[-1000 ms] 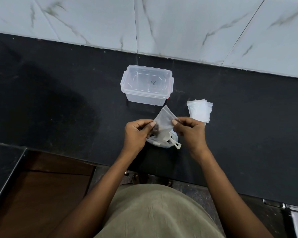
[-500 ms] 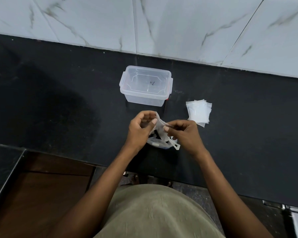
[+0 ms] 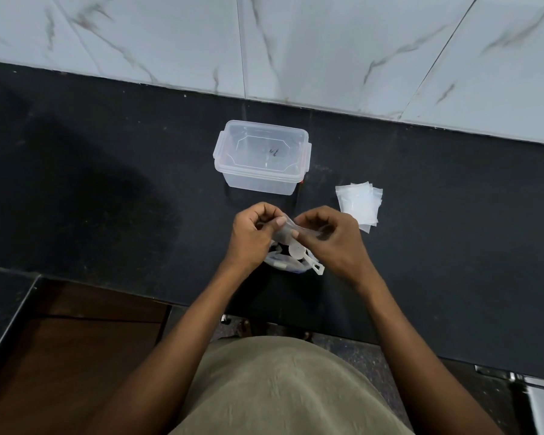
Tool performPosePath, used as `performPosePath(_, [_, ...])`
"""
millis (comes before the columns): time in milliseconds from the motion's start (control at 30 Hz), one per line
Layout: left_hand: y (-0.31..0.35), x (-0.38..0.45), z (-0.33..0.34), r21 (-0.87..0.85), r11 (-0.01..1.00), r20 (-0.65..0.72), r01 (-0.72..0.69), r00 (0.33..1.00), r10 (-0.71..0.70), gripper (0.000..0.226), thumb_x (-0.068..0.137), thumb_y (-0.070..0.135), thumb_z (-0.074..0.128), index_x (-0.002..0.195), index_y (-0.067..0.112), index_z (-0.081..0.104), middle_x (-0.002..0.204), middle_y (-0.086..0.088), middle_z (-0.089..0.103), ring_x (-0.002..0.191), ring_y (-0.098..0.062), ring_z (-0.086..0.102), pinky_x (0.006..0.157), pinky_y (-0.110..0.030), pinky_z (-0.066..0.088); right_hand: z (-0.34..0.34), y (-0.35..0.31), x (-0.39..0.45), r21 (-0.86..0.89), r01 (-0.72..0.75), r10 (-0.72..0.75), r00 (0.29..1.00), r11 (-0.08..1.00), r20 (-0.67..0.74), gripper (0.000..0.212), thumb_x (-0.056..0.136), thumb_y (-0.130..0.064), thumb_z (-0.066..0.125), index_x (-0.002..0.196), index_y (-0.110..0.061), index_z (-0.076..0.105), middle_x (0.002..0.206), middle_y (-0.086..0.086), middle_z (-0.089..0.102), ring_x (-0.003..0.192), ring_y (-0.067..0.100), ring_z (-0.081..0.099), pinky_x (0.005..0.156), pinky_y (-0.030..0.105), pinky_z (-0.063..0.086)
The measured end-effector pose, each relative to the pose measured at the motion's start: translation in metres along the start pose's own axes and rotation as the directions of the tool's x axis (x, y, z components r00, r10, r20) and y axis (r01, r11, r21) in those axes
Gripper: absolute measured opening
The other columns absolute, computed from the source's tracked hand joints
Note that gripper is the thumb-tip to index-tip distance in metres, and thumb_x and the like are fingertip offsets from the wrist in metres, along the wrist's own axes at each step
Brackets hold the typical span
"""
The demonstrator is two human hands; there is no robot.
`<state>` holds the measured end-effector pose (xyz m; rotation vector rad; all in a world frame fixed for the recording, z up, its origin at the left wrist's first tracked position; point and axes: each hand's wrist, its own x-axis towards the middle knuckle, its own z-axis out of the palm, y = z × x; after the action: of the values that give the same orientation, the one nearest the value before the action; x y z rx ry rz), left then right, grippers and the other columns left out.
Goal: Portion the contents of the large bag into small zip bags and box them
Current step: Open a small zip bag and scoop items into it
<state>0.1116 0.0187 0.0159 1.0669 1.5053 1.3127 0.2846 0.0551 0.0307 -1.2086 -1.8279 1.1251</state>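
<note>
Both hands pinch one small clear zip bag (image 3: pixel 291 230) just above the counter. My left hand (image 3: pixel 254 235) grips its left edge and my right hand (image 3: pixel 328 237) its right edge. Beneath them lies the large clear bag (image 3: pixel 281 262), mostly hidden, with a white plastic scoop (image 3: pixel 308 259) sticking out toward the right. A clear plastic box (image 3: pixel 261 158) with its lid on stands behind the hands. A stack of small empty zip bags (image 3: pixel 358 204) lies to the right of the box.
The black counter (image 3: pixel 107 189) runs to a white marble wall (image 3: pixel 296 51) at the back. A brown wooden surface (image 3: pixel 76 356) sits lower at the front left. A metal fitting (image 3: pixel 522 379) shows at the lower right.
The small zip bag stood upright between my hands a second ago. Now it is folded down and held flat between both hands, which have come closer together.
</note>
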Motion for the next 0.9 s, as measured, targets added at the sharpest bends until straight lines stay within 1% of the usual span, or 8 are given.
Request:
performPosePath(133, [0.006, -0.001, 0.004, 0.024, 1.0, -0.006, 0.002, 1.0, -0.002, 0.027, 0.089, -0.008, 0.063, 0.076, 0.016, 0.068, 0.072, 0.004, 0.07, 0.073, -0.011, 0.066, 0.073, -0.029, 0.056, 0.012, -0.011, 0.004, -0.049, 0.092, -0.094, 0.994, 0.995, -0.054, 0.008, 0.082, -0.02, 0.082, 0.081, -0.017, 0.075, 0.078, -0.009, 0.069, 0.07, 0.012, 0.065, 0.063, 0.03, 0.054])
performPosePath(267, [0.012, -0.003, 0.002, 0.025, 0.999, -0.029, 0.021, 0.999, -0.021, 0.028, 0.088, -0.009, 0.063, 0.074, 0.014, 0.067, 0.066, 0.008, 0.071, 0.068, -0.003, 0.065, 0.069, -0.02, 0.053, 0.012, -0.009, 0.006, -0.063, 0.168, -0.172, 0.983, 0.984, -0.064, 0.007, 0.082, -0.016, 0.082, 0.081, -0.012, 0.076, 0.077, -0.006, 0.07, 0.07, 0.012, 0.066, 0.064, 0.028, 0.053])
performPosePath(367, [0.011, -0.004, 0.001, 0.0, 0.999, -0.017, 0.038, 0.999, -0.038, 0.027, 0.088, -0.009, 0.063, 0.074, 0.013, 0.068, 0.066, 0.004, 0.072, 0.069, -0.01, 0.068, 0.07, -0.025, 0.056, 0.012, -0.008, 0.005, -0.11, 0.197, -0.205, 0.977, 0.974, -0.06, 0.007, 0.082, -0.013, 0.081, 0.079, -0.011, 0.075, 0.075, -0.005, 0.069, 0.069, 0.011, 0.065, 0.062, 0.025, 0.051])
performPosePath(433, [0.01, -0.005, 0.001, -0.032, 0.998, -0.011, 0.056, 0.998, -0.057, 0.025, 0.088, -0.011, 0.063, 0.075, 0.01, 0.068, 0.067, 0.002, 0.073, 0.07, -0.013, 0.069, 0.073, -0.03, 0.058, 0.012, -0.008, 0.006, -0.148, 0.215, -0.224, 0.974, 0.965, -0.044, 0.008, 0.081, -0.014, 0.08, 0.077, -0.012, 0.073, 0.074, -0.006, 0.068, 0.067, 0.011, 0.064, 0.061, 0.028, 0.051])
performPosePath(533, [0.008, -0.006, -0.001, -0.049, 0.995, 0.01, 0.085, 0.996, -0.085, 0.022, 0.086, -0.015, 0.063, 0.074, 0.004, 0.067, 0.066, 0.002, 0.072, 0.068, -0.013, 0.069, 0.071, -0.029, 0.058, 0.011, -0.006, 0.008, -0.192, 0.242, -0.246, 0.969, 0.951, 0.002, 0.008, 0.079, -0.017, 0.078, 0.077, -0.013, 0.073, 0.074, -0.007, 0.068, 0.068, 0.009, 0.063, 0.061, 0.032, 0.053])
performPosePath(633, [0.008, -0.005, -0.005, -0.022, 0.996, -0.01, 0.085, 0.996, -0.085, 0.026, 0.082, -0.016, 0.065, 0.07, 0.007, 0.068, 0.066, 0.001, 0.07, 0.068, -0.014, 0.067, 0.071, -0.031, 0.057, 0.009, -0.01, 0.009, -0.28, 0.262, -0.249, 0.965, 0.923, 0.08, 0.005, 0.079, -0.022, 0.075, 0.079, -0.018, 0.072, 0.078, -0.011, 0.067, 0.072, 0.009, 0.061, 0.067, 0.036, 0.053])
performPosePath(767, [0.015, -0.003, -0.011, 0.049, 0.996, -0.002, 0.073, 0.997, -0.073, 0.025, 0.079, -0.016, 0.068, 0.069, 0.006, 0.068, 0.067, -0.004, 0.068, 0.063, -0.008, 0.064, 0.064, -0.023, 0.054, 0.013, -0.019, 0.011, -0.4, 0.305, -0.27, 0.952, 0.864, 0.144, 0.011, 0.076, -0.028, 0.076, 0.075, -0.021, 0.068, 0.074, -0.013, 0.061, 0.07, 0.008, 0.053, 0.064, 0.027, 0.046])
performPosePath(900, [0.019, -0.001, -0.018, 0.091, 0.993, -0.033, 0.071, 0.997, -0.068, 0.025, 0.081, -0.012, 0.068, 0.068, 0.009, 0.069, 0.068, -0.006, 0.07, 0.063, -0.01, 0.066, 0.064, -0.024, 0.052, 0.022, -0.022, 0.019, -0.388, 0.315, -0.277, 0.949, 0.866, 0.152, 0.008, 0.077, -0.021, 0.075, 0.072, -0.017, 0.07, 0.071, -0.009, 0.062, 0.067, 0.008, 0.052, 0.06, 0.027, 0.045])
